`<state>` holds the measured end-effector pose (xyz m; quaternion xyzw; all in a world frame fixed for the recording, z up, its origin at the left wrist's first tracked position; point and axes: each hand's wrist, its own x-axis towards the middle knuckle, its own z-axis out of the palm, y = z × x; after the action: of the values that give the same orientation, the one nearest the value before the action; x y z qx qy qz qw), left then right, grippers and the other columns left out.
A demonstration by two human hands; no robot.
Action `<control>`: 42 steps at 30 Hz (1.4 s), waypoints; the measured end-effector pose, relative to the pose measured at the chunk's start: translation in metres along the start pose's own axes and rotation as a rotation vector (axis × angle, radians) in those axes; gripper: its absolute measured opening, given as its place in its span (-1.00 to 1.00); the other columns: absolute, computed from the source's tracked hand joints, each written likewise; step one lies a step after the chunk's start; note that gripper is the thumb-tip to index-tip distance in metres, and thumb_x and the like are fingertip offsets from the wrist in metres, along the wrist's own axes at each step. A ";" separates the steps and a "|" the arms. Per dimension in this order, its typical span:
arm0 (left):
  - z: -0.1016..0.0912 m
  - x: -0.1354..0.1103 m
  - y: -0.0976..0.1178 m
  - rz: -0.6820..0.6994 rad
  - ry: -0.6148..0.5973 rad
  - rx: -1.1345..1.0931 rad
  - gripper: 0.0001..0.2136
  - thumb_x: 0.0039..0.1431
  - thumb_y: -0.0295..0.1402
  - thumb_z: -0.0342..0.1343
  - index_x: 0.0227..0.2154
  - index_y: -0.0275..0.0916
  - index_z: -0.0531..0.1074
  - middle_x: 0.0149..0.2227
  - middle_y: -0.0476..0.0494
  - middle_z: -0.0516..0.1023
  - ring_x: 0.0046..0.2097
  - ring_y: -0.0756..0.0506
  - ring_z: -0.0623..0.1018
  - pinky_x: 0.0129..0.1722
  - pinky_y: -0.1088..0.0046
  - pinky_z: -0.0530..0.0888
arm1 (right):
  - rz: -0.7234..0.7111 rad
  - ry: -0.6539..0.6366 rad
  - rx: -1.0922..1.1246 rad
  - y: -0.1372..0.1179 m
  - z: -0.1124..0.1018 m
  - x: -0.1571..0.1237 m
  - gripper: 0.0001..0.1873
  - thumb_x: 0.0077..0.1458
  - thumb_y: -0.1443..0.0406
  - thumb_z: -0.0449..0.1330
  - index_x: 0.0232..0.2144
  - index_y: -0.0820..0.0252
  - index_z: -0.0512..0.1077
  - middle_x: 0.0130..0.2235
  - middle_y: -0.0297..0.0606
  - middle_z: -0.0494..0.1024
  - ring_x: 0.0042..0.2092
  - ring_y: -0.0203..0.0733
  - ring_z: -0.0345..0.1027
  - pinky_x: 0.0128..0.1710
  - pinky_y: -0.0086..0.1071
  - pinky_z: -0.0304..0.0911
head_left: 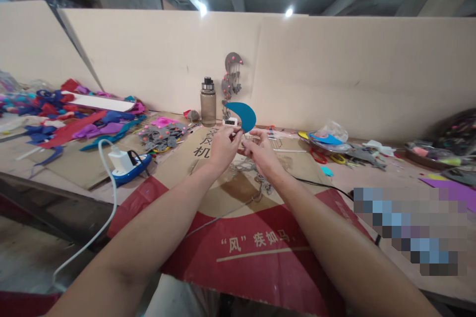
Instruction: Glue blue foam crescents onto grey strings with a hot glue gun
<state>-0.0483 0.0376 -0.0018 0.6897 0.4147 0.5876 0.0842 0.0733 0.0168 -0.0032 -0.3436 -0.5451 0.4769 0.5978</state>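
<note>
Both hands are raised close together over the cardboard (206,203). A blue felt crescent (246,115) stands up from the fingertips of my left hand (225,146), which is closed on its lower end. My right hand (262,151) is beside it, thumb and fingers pinched together just under the crescent. What the right fingertips hold, if anything, is too small to make out. A tangle of thin grey cord (265,185) hangs or lies below the hands, with one strand running down left over the cardboard's red part.
A water bottle (208,104) and a grey crescent hanging ornament (233,62) are against the back panel. Left are grey felt pieces (163,134), a blue power strip (132,171) with a white cable, and coloured felt scraps (96,126). Right are scissors (337,158) and a tray (330,147).
</note>
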 end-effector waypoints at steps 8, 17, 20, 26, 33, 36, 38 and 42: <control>0.002 -0.002 0.005 -0.083 -0.059 -0.137 -0.85 0.18 -0.36 0.05 -0.39 -0.23 0.52 -0.39 -0.05 0.54 -0.33 -0.02 0.44 -0.26 0.48 0.32 | -0.186 0.219 -0.383 -0.002 -0.019 0.008 -0.79 -0.04 0.15 0.19 -0.40 0.16 0.38 -0.44 -0.37 0.37 -0.40 -0.31 0.17 -0.41 -0.41 0.16; 0.000 -0.004 0.016 -0.186 -0.091 -0.243 -0.81 0.18 -0.32 0.04 -0.48 -0.23 0.47 -0.55 0.04 0.37 -0.45 0.02 0.33 -0.38 0.50 0.26 | -0.204 0.207 -0.339 0.000 -0.021 0.008 -0.75 0.00 0.09 0.17 -0.43 0.16 0.39 -0.44 -0.36 0.41 -0.41 -0.29 0.18 -0.41 -0.41 0.14; 0.000 -0.004 0.016 -0.194 -0.104 -0.272 -0.80 0.19 -0.32 0.04 -0.50 -0.23 0.46 -0.58 0.05 0.31 -0.48 0.03 0.30 -0.41 0.50 0.26 | -0.196 0.204 -0.303 0.001 -0.023 0.009 -0.76 -0.02 0.10 0.18 -0.47 0.16 0.38 -0.46 -0.38 0.38 -0.42 -0.31 0.15 -0.43 -0.43 0.11; 0.002 -0.005 0.013 -0.225 -0.126 -0.349 -0.82 0.18 -0.31 0.05 -0.49 -0.22 0.43 -0.58 0.06 0.31 -0.50 0.04 0.30 -0.44 0.51 0.27 | -0.144 0.203 -0.205 -0.001 -0.022 0.008 -0.76 -0.08 0.13 0.21 -0.54 0.16 0.32 -0.51 -0.44 0.28 -0.48 -0.36 0.04 -0.48 -0.45 0.02; 0.006 -0.003 0.011 -0.397 -0.241 -0.678 -0.84 0.16 -0.31 0.13 -0.48 -0.26 0.40 -0.60 0.06 0.28 -0.58 0.09 0.23 -0.56 0.55 0.17 | 0.000 0.145 0.036 -0.014 -0.021 0.004 -0.70 -0.27 0.18 0.34 -0.44 0.16 0.40 -0.46 -0.47 0.36 -0.53 -0.44 -0.01 -0.57 -0.48 -0.11; 0.004 0.000 0.010 -0.486 -0.357 -0.872 -0.82 0.09 -0.29 0.22 -0.47 -0.28 0.39 -0.52 0.02 0.37 -0.56 0.12 0.26 -0.57 0.59 0.17 | 0.038 0.058 0.109 -0.018 -0.025 0.004 -0.66 -0.31 0.20 0.38 -0.42 0.16 0.41 -0.49 -0.50 0.34 -0.57 -0.49 -0.09 -0.60 -0.49 -0.18; 0.001 0.001 0.009 -0.534 -0.436 -0.949 -0.78 0.04 -0.27 0.27 -0.47 -0.30 0.39 -0.49 0.00 0.40 -0.55 0.13 0.29 -0.56 0.60 0.19 | 0.056 -0.003 0.123 -0.021 -0.029 0.003 -0.62 -0.33 0.19 0.42 -0.39 0.15 0.43 -0.51 -0.51 0.32 -0.57 -0.49 -0.07 -0.60 -0.50 -0.18; -0.006 0.003 0.004 -0.579 -0.618 -1.018 -0.72 -0.05 -0.24 0.35 -0.50 -0.32 0.39 -0.50 -0.03 0.41 -0.53 0.11 0.34 -0.52 0.57 0.26 | 0.138 -0.173 0.085 -0.030 -0.034 0.001 -0.48 -0.37 0.17 0.47 -0.27 0.11 0.45 -0.49 -0.45 0.39 -0.48 -0.41 0.20 -0.58 -0.50 -0.09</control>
<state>-0.0518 0.0344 0.0048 0.5613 0.2109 0.4388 0.6693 0.1129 0.0125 0.0197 -0.3120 -0.5489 0.5675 0.5285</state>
